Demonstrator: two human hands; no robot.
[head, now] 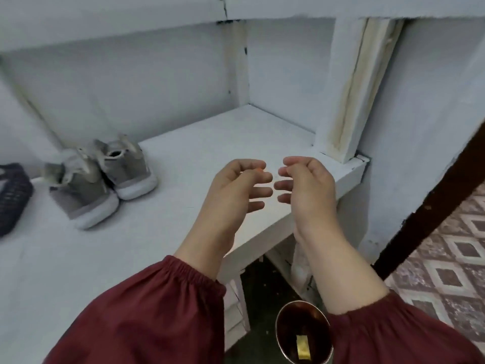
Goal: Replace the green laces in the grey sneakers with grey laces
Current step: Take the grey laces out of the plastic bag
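Two hands hover side by side above a white ledge [236, 132], palms turned toward each other. The left hand [236, 190] and the right hand [308, 185] both have their fingers loosely curled and slightly spread, and neither grips anything. Their fingertips come near one another without touching. Dark red sleeves [157, 311] with gathered cuffs cover both forearms.

The pair of grey sneakers [99, 187] stands on the same ledge, well to the left of the hands. The shoes sit touching side by side with their white-soled heels toward the camera. The laces at their tops look pale, but blur hides their colour and threading.

A dark blue mesh thing [13, 195] lies at the left edge, beside the sneakers. Below the ledge, between the sleeves, sits a round metal cup [304, 334] holding something dark. Patterned floor tiles [446, 258] show on the right.
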